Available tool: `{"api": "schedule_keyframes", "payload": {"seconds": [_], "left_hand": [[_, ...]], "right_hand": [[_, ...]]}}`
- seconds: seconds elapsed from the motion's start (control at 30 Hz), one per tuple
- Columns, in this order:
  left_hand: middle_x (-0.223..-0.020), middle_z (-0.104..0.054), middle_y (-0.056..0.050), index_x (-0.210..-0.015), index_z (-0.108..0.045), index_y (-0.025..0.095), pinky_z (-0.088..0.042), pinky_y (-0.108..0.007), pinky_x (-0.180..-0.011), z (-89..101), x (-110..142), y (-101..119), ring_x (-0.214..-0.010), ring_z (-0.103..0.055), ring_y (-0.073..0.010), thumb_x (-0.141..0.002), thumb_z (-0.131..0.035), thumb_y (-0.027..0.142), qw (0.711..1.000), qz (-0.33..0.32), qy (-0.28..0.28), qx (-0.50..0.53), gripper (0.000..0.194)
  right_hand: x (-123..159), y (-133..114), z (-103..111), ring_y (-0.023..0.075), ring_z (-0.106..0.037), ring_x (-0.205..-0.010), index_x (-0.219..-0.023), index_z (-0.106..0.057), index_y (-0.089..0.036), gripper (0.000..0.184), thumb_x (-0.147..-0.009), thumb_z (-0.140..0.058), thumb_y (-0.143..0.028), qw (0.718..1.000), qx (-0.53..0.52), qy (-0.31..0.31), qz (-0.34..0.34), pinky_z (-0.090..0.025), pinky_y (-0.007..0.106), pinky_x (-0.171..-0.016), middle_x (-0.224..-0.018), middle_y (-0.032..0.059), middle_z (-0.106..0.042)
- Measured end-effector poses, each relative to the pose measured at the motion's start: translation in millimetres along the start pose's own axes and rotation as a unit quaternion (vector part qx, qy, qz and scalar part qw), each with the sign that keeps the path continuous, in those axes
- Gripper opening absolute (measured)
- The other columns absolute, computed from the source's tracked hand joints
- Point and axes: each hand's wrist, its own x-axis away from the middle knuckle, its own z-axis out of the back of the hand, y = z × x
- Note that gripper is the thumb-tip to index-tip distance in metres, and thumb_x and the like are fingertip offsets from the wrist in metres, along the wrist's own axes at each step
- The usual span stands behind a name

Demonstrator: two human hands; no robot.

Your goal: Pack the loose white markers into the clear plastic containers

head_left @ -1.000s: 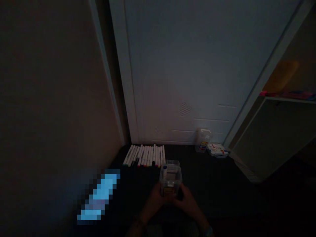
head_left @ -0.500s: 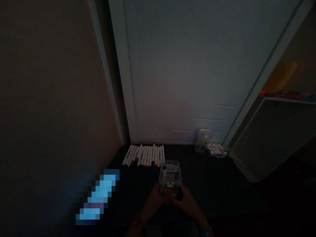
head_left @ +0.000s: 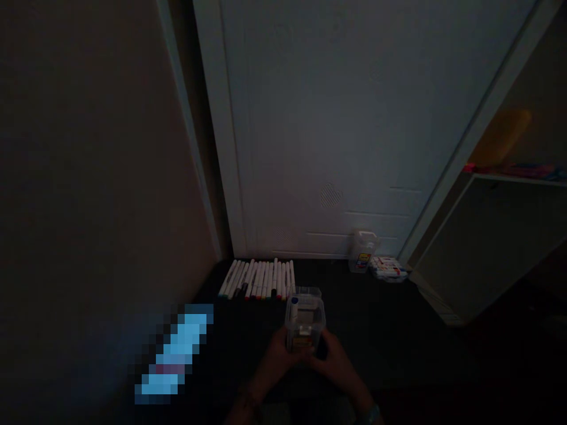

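The clear plastic container (head_left: 305,334) sits between the left hand (head_left: 282,356) and the right hand (head_left: 332,356), which clasp its lower sides above the dark tabletop (head_left: 381,330). It is boxy, with a label on its near face and one blue-ended marker (head_left: 295,310) standing inside; its open mouth faces up, long axis roughly upright, a row of white markers (head_left: 261,279) lying beyond

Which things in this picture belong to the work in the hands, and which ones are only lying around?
In use:
Clear box, held by the left hand and right hand
Marker standing in it
Probably the marker row behind

Seemingly just lying about:
Second box
White bundle beside it
Bright pixelated thing, left
Yellow thing, right
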Motion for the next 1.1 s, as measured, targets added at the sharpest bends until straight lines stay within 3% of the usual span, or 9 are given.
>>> {"api": "schedule_keyframes", "payload": {"seconds": [0.23, 0.4, 0.67, 1.1], "left_hand": [[-0.109, -0.068, -0.009, -0.11, -0.062, 0.016, -0.05, -0.038, -0.091, -0.1, -4, -8, -0.103, -0.063, -0.0274, -0.056, -0.082, 0.041, 1.0, -0.014, 0.0, -0.014, 0.063], [-0.108, -0.069, -0.009, -0.109, -0.062, 0.016, -0.051, -0.037, -0.09, 0.3, -1, -2, -0.102, -0.064, -0.027, -0.058, -0.082, 0.039, 1.0, -0.012, -0.005, -0.015, 0.06], [-0.106, -0.07, -0.008, -0.109, -0.063, 0.017, -0.052, -0.036, -0.089, -0.4, -1, 2, -0.099, -0.065, -0.0266, -0.057, -0.083, 0.038, 1.0, -0.015, -0.01, 0.004, 0.06], [-0.107, -0.07, -0.008, -0.109, -0.063, 0.017, -0.051, -0.037, -0.09, -0.2, 2, 9, -0.101, -0.065, -0.0269, -0.058, -0.082, 0.037, 0.999, -0.01, -0.029, 0.019, 0.058]], "right_hand": [[1, 0, 0, 0.0292, -0.055, -0.115, -0.134, -0.048, -0.02, 0.068, -0.073, -0.069, -0.042, 1.0, 0.003, 0.004, 0.004, -0.042, 0.043, -0.099, -0.127, 0.0116, -0.059], [1, -8, 2, 0.0281, -0.057, -0.113, -0.133, -0.05, -0.022, 0.066, -0.073, -0.069, -0.042, 1.0, -0.003, -0.001, -0.004, -0.044, 0.042, -0.098, -0.124, 0.0098, -0.061], [1, 3, 0, 0.0289, -0.055, -0.116, -0.131, -0.052, -0.022, 0.066, -0.071, -0.071, -0.042, 1.0, 0.003, 0.009, -0.01, -0.042, 0.044, -0.1, -0.127, 0.0096, -0.06], [1, -1, 1, 0.0288, -0.055, -0.117, -0.132, -0.05, -0.021, 0.068, -0.071, -0.071, -0.041, 1.0, -0.014, 0.006, -0.004, -0.041, 0.044, -0.101, -0.127, 0.0106, -0.059]]}}
